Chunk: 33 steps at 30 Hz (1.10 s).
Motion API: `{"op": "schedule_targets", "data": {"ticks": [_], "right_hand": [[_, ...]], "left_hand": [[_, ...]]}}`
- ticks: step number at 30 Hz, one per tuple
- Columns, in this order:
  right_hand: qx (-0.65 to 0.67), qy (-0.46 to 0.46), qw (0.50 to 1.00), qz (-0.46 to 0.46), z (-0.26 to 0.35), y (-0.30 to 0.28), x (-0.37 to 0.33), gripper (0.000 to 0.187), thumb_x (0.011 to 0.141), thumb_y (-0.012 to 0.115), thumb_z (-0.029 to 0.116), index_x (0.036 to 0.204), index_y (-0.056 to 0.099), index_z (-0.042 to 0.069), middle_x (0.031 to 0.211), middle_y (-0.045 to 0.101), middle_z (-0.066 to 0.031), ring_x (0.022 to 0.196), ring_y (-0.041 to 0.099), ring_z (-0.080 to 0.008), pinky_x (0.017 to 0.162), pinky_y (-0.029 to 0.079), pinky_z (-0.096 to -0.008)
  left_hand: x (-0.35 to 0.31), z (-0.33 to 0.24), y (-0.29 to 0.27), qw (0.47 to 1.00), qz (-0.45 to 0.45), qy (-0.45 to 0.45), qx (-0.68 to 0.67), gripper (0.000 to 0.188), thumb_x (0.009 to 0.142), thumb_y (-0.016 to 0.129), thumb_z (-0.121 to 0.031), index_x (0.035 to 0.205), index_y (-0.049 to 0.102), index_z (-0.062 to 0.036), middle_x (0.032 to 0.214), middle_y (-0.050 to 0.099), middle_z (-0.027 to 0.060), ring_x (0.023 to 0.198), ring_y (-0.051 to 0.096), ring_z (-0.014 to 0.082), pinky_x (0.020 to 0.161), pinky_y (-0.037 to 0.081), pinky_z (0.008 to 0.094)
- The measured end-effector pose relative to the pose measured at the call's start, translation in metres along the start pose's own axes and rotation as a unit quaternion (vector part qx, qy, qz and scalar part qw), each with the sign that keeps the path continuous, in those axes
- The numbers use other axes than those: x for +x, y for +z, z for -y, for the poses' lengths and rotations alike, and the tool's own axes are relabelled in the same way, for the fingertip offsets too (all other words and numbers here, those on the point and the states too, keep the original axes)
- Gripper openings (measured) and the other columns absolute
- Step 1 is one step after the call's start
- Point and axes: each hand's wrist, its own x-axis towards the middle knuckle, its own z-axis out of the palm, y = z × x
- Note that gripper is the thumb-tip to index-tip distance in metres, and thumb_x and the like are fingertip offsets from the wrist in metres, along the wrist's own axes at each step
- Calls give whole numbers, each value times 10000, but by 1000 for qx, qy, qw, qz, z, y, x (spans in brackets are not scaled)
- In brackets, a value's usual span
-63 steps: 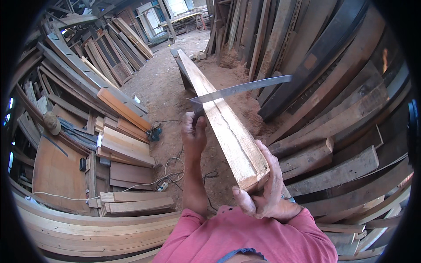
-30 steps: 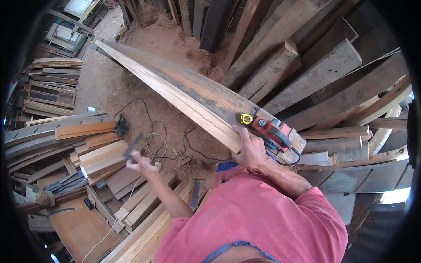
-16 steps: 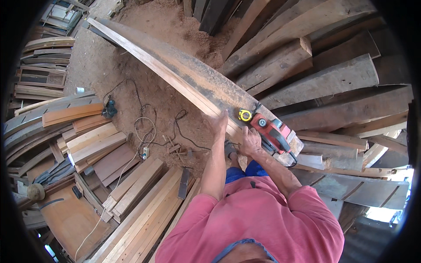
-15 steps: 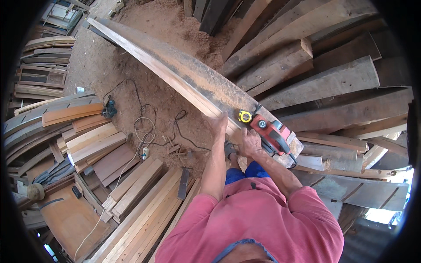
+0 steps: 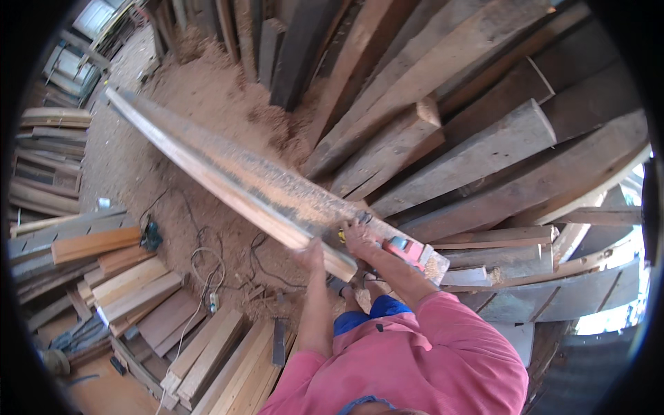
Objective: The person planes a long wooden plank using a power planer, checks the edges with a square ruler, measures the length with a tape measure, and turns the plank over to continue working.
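A long pale wooden plank runs from near my body to the far left, along the edge of a dusty, worn bench board. My left hand grips the plank near its close end, from the left side. Over the bench's near end, my right hand reaches across the front of a red electric planer, covering part of it. A yellow tape measure peeks out at the fingers' left side, mostly hidden. Whether those fingers close on the tape or the planer is unclear.
Heavy rough beams lean at the right, with their ends toward the bench. Stacked cut boards lie at the left. A pale looped cord and dark cables lie on the sawdust-covered floor.
My right hand has gone from the plank's near end to the planer and tape measure. My left hand remains on the plank. The whole view has shifted as my head turned.
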Motion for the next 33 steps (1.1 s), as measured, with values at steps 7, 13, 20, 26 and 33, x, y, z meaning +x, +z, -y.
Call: {"op": "schedule_targets", "data": {"ticks": [7,13,20,26,33], "right_hand": [[259,75,953,-140,-46,-99,-26,793,738,796,317,1352,410,-4,1227,541,-292,1182,536,-433,1027,459,-459],[215,55,856,-468,-131,-265,-154,780,725,825,270,1367,460,21,1159,592,-238,1120,579,-393,977,478,-464],[60,217,793,-566,-228,-381,-244,755,786,786,362,1373,474,5,1237,622,-270,1157,611,-391,993,481,-461],[38,314,846,-428,-308,-425,-223,858,779,745,461,1459,440,35,1287,620,-233,1244,569,-369,1066,435,-448],[108,266,819,-498,-309,-414,-217,1054,720,800,544,1541,327,84,1490,417,-269,1341,453,-441,1122,379,-494]], "left_hand": [[0,-5,2,997,23,17,-75,936,662,805,-26,1416,270,117,1233,574,291,1097,629,356,966,512,429],[18,23,8,1000,-12,22,-7,932,674,813,-49,1414,276,130,1281,531,318,1120,611,395,1012,492,441],[5,-8,-3,994,42,-44,92,1016,733,837,-147,1500,202,52,1348,527,292,1211,573,403,1072,460,440],[-7,-13,2,997,18,-37,63,1017,751,828,-162,1514,191,49,1399,489,287,1248,542,403,1092,436,442],[26,28,-14,998,37,32,43,1031,757,820,-211,1502,181,103,1432,408,338,1301,482,428,1103,399,476]]}}
